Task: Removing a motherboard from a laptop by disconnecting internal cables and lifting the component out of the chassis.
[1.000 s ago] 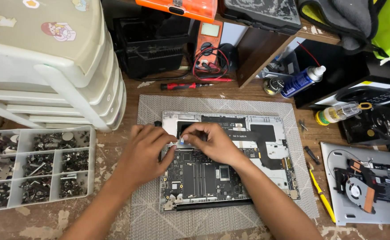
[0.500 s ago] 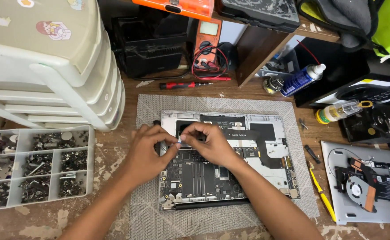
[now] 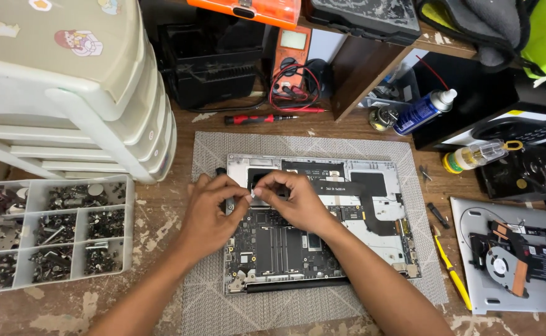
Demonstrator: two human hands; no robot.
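Both hands have stayed nearly in place since the earlier frame, fingertips closing slightly tighter together. The left hand [image 3: 207,214] and right hand [image 3: 291,199] jointly pinch a small white part [image 3: 252,194] above the upper-left area of the opened laptop [image 3: 372,205]. The laptop lies on a grey mat [image 3: 210,155] on the surface, with a screw tray [image 3: 49,239] at left and a yellow tool [image 3: 452,272] at right.

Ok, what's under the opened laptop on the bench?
A grey woven mat lies under the opened laptop, showing on all sides. Whether anything sits between them is hidden by the chassis and both hands, left hand, right hand.
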